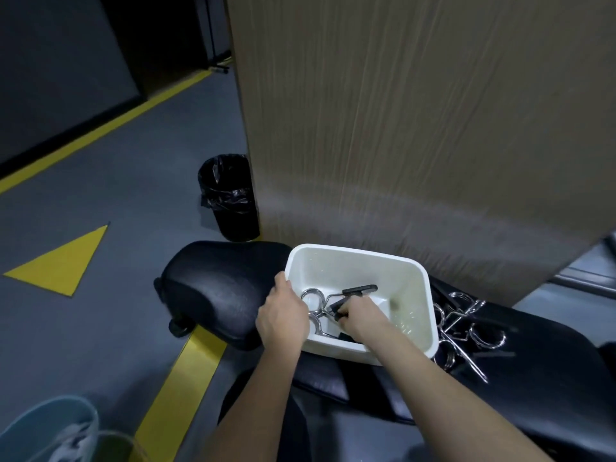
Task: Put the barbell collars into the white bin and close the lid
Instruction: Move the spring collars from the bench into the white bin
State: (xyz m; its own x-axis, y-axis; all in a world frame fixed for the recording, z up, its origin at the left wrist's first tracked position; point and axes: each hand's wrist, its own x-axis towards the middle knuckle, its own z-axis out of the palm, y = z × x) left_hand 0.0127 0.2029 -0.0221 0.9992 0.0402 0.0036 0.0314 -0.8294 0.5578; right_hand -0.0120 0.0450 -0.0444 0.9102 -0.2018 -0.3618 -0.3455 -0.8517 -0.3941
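Note:
The white bin (pixel 410 271) stands open on a black padded bench (pixel 220 288). My left hand (pixel 283 318) grips the bin's left rim. My right hand (pixel 363 315) reaches down inside the bin and is closed on the black handle of a chrome spring collar (pixel 333 303). A second collar (pixel 316 325) lies on the bin's bottom beneath it. Several more chrome collars (pixel 466 328) lie in a heap on the bench just right of the bin. No lid is in view.
A tall brown panel (pixel 416 128) rises right behind the bin. A black waste basket (pixel 230 198) with a liner stands on the grey floor to the left. Yellow floor markings (pixel 63 261) and light-coloured containers (pixel 50 431) sit at lower left.

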